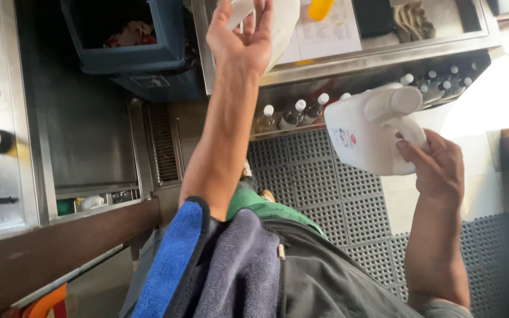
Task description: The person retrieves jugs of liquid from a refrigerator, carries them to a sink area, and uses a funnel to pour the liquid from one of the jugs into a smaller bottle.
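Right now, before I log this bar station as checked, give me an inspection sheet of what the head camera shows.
Surface: steel counter, papers on it.
Job's things: white jug, capped, tilted; white container raised.
Clutter: towels on lap; bottles in rail.
Grippers: right hand grips jug handle; left hand holds container.
Cables: nothing seen.
Surroundings: rubber floor mat, blue bin.

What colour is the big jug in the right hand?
The jug is white, seen in the head view, held by the right hand.
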